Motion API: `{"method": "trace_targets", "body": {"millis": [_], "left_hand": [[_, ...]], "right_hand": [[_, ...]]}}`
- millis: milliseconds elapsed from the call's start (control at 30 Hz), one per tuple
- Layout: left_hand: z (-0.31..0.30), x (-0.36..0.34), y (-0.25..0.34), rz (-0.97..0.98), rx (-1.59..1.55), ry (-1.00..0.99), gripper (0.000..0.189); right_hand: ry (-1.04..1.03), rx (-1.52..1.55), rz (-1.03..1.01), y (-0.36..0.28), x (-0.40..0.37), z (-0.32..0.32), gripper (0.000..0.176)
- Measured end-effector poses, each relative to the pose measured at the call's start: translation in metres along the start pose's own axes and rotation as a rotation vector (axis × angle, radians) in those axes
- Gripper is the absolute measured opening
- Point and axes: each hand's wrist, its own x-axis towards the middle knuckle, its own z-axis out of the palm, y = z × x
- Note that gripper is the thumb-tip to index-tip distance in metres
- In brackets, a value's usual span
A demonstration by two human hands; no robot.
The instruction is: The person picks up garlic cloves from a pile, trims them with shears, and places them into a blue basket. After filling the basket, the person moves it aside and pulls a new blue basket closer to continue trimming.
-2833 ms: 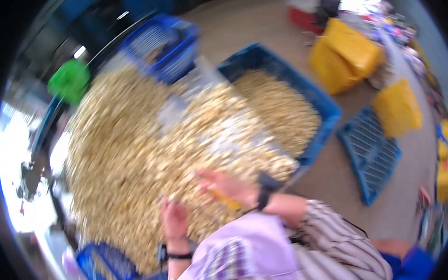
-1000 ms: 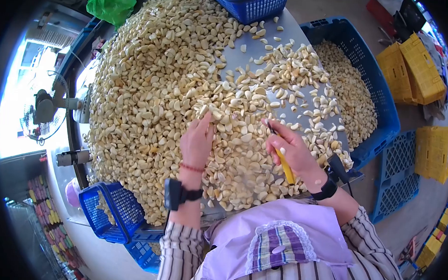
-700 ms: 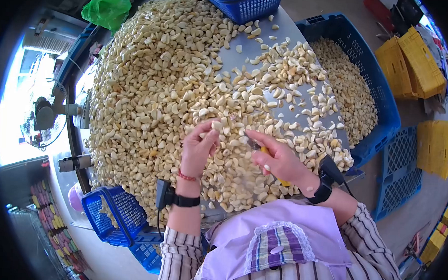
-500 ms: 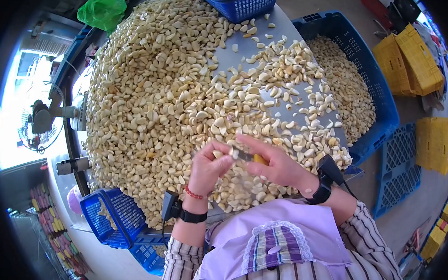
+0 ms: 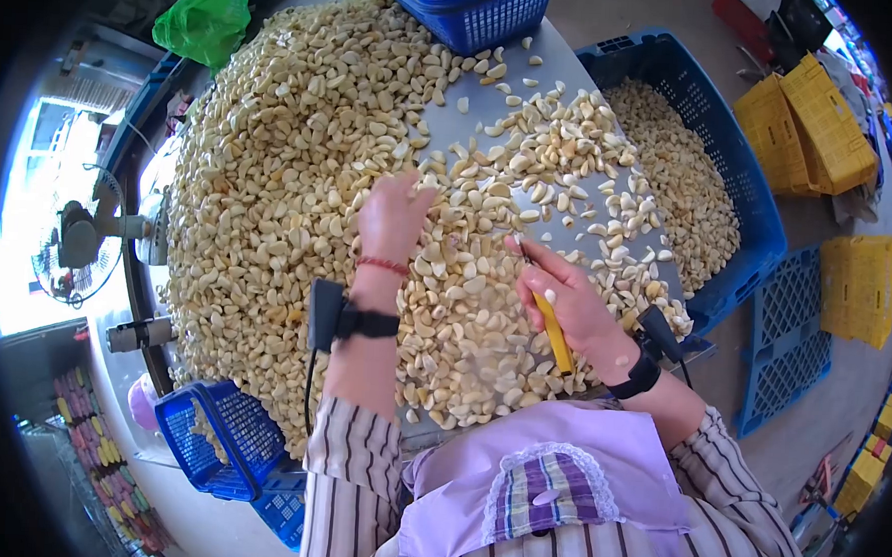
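Observation:
A big heap of pale peeled garlic cloves [image 5: 280, 202] covers most of the metal table. My left hand [image 5: 394, 217], wearing a red bracelet, reaches over the heap. Its fingers are slightly blurred and touch the cloves, with the thumb apart from them. My right hand [image 5: 574, 309] is closed around a small knife with a yellow handle [image 5: 555, 338]. The handle points down toward my apron, and the short blade sticks out past the fingertips. A white bit clings near the right fingers. More cloves lie beneath both hands.
A large blue crate [image 5: 757, 232] full of cloves stands right of the table. One blue basket [image 5: 487, 21] sits at the far edge, another basket [image 5: 200, 437] at the near left. A green bag [image 5: 203, 24], a fan [image 5: 79, 243] and yellow crates [image 5: 811, 125] surround the table.
My left hand has moved away from my right hand, forward and left onto the heap. My right hand has shifted slightly right, and the knife handle now points toward me.

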Motion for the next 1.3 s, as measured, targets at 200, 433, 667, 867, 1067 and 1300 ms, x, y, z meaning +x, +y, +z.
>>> {"method": "trace_targets", "body": {"millis": [200,433,667,867,1067,1300], "left_hand": [[0.003,-0.001,0.004,-0.192,-0.352,-0.261,0.021],[-0.039,-0.065,0.049,-0.679,-1.562,-0.373,0.018],[-0.049,-0.112,0.074,-0.797,-1.636,-0.347,0.022],[-0.040,-0.122,0.074,-0.733,-1.603,-0.294,0.013],[-0.028,-0.128,0.054,-0.558,-1.799,-0.338,0.013],[-0.030,-0.076,0.036,-0.464,-1.780,-0.240,0.020]], "right_hand": [[0.065,-0.038,-0.014,-0.004,-0.008,-0.006,0.044],[-0.023,-0.493,-0.264,0.004,-0.008,0.000,0.060],[-0.050,-0.748,-0.692,0.015,-0.002,0.005,0.065],[-0.240,-0.679,-0.161,-0.019,-0.020,0.008,0.066],[-0.276,-0.715,-0.272,-0.009,-0.019,0.007,0.060],[0.017,-0.071,-0.096,-0.005,-0.008,-0.010,0.050]]}}
